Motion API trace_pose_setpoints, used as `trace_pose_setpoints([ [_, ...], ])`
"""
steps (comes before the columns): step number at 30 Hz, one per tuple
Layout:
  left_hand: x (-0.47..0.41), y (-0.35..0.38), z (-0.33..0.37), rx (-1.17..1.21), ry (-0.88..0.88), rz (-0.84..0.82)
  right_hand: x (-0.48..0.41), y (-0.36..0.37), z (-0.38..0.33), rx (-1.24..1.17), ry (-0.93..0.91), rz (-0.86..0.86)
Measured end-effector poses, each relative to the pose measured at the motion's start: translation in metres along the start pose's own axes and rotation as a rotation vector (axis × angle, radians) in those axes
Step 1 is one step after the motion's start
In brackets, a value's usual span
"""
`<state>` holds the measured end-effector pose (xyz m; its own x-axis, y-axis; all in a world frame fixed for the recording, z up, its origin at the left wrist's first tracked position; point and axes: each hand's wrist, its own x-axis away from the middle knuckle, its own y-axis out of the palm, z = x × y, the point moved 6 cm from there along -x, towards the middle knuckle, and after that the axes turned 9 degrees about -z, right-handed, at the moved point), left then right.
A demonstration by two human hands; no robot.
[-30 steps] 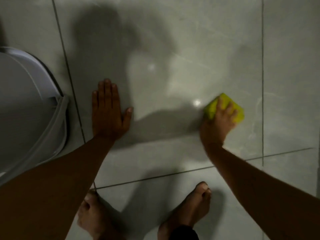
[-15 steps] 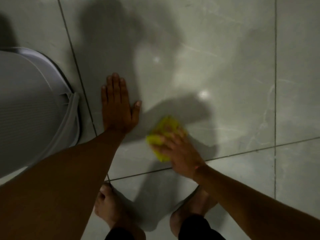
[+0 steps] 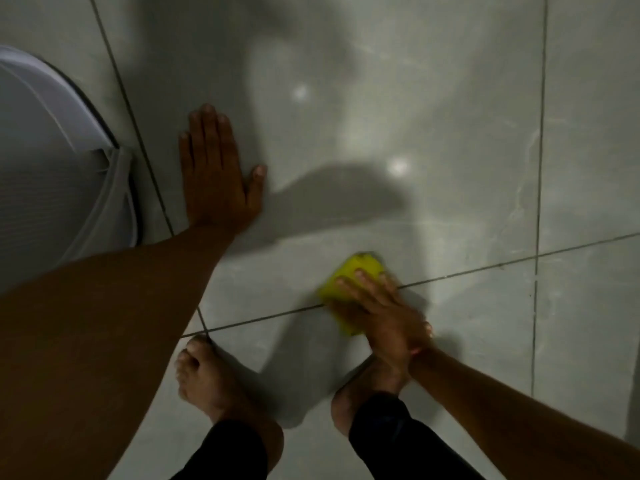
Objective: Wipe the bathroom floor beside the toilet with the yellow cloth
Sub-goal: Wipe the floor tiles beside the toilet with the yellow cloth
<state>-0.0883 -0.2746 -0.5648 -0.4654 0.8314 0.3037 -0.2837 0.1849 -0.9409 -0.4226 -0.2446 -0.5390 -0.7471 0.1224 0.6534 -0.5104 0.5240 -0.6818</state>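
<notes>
Left hand (image 3: 216, 174) flat on the grey tile floor (image 3: 450, 133), fingers straight, thumb out, and the white toilet (image 3: 52, 174) sits just to its left. Right hand (image 3: 384, 313) lies across the yellow cloth (image 3: 353, 271), fingers spread, pressing it down on a grout line (image 3: 485, 268). Below the hands: bare left foot (image 3: 207, 382), and bare right foot (image 3: 367, 386) partly under the right wrist.

Nothing to read here: no text, label, brand, number or sign shows on the yellow cloth (image 3: 360, 268), on the toilet (image 3: 41, 168) or on the floor tiles (image 3: 433, 109).
</notes>
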Motion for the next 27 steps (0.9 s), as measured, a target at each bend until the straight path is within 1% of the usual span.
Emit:
trace_pose_setpoints([
  [2, -0.002, 0.002, -0.001, -0.008, 0.006, 0.015, 0.009, -0.006, 0.038, -0.153, 0.295, 0.087],
  [3, -0.002, 0.003, -0.001, -0.016, 0.012, 0.016, 0.005, -0.015, 0.051, -0.240, 0.480, 0.172],
  [4, -0.003, 0.005, -0.001, -0.023, 0.016, 0.016, -0.005, -0.026, 0.054, -0.329, 0.628, 0.247],
  [5, -0.004, 0.005, -0.003, -0.028, 0.018, 0.020, -0.017, -0.037, 0.048, -0.389, 0.672, 0.299],
  [6, -0.005, 0.004, -0.003, -0.028, 0.018, 0.027, -0.029, -0.041, 0.034, -0.363, 0.590, 0.293],
  [8, -0.006, 0.003, -0.003, -0.018, 0.024, 0.029, -0.029, -0.027, -0.004, -0.131, 0.194, 0.167],
  [9, -0.006, 0.001, -0.003, -0.014, 0.021, 0.027, -0.012, -0.018, -0.008, -0.017, 0.053, 0.132],
  [10, -0.006, 0.000, -0.003, -0.009, 0.017, 0.026, 0.009, -0.010, 0.004, 0.028, 0.010, 0.103],
  [11, -0.006, 0.000, -0.003, -0.003, 0.013, 0.025, 0.026, -0.007, 0.026, 0.011, 0.071, 0.109],
  [12, -0.005, 0.001, -0.003, 0.001, 0.008, 0.024, 0.038, -0.006, 0.052, -0.055, 0.212, 0.129],
  [13, -0.005, 0.003, -0.003, 0.004, 0.006, 0.028, 0.042, -0.010, 0.078, -0.180, 0.395, 0.155],
  [14, -0.005, 0.004, -0.003, 0.005, 0.006, 0.033, 0.037, -0.019, 0.098, -0.306, 0.581, 0.235],
  [15, -0.005, 0.006, -0.004, 0.002, 0.007, 0.038, 0.025, -0.032, 0.110, -0.401, 0.726, 0.320],
  [16, -0.005, 0.007, -0.006, 0.000, 0.009, 0.044, 0.008, -0.044, 0.114, -0.470, 0.800, 0.378],
  [17, -0.006, 0.007, -0.007, -0.001, 0.013, 0.048, -0.008, -0.056, 0.111, -0.450, 0.777, 0.407],
  [18, -0.007, 0.007, -0.007, -0.004, 0.016, 0.053, -0.023, -0.065, 0.103, -0.332, 0.647, 0.389],
  [20, -0.007, 0.005, -0.005, 0.000, 0.015, 0.057, -0.029, -0.061, 0.089, -0.029, 0.216, 0.246],
  [21, -0.006, 0.004, -0.003, -0.001, 0.010, 0.060, -0.019, -0.060, 0.099, 0.077, 0.052, 0.176],
  [22, -0.004, 0.003, -0.002, -0.005, 0.002, 0.061, -0.009, -0.063, 0.118, 0.115, -0.004, 0.135],
  [23, -0.003, 0.003, -0.002, -0.009, -0.004, 0.064, -0.007, -0.073, 0.143, 0.089, 0.048, 0.163],
  [24, -0.001, 0.003, -0.002, -0.013, -0.006, 0.063, -0.011, -0.090, 0.169, -0.012, 0.210, 0.225],
  [26, 0.000, 0.005, -0.003, -0.019, -0.006, 0.062, -0.031, -0.124, 0.204, -0.302, 0.672, 0.412],
  [27, 0.001, 0.006, -0.004, -0.024, -0.007, 0.063, -0.045, -0.136, 0.201, -0.395, 0.824, 0.460],
])
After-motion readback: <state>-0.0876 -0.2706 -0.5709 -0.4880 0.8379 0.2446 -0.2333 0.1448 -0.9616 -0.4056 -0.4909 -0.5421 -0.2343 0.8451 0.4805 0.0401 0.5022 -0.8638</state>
